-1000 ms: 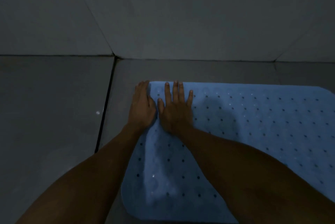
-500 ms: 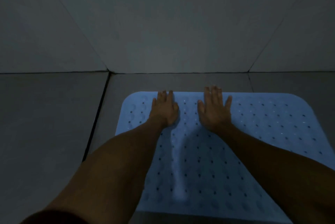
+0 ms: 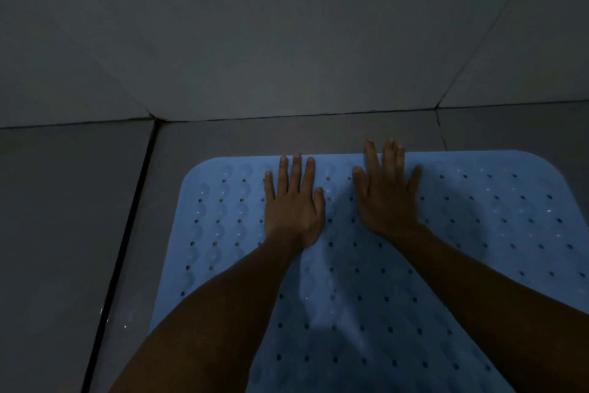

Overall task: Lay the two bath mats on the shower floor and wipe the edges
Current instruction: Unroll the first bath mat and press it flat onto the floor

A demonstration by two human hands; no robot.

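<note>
A light blue bath mat [image 3: 478, 233] with rows of small holes lies flat on the grey tiled shower floor [image 3: 79, 233]. My left hand [image 3: 294, 204] presses flat on the mat near its far edge, fingers straight and spread. My right hand [image 3: 385, 195] lies flat beside it, a hand's width to the right, with its fingertips reaching just past the mat's far edge onto the tile. A soft ridge in the mat runs down between my forearms. Only one mat is in view.
A grey tiled wall [image 3: 287, 26] rises just beyond the mat's far edge. A dark grout line [image 3: 127, 233] runs along the floor left of the mat. The scene is dim.
Both hands have slid from the mat's far left corner toward its middle, spread apart, and reached up to the far edge. The view has shifted right along with them.
</note>
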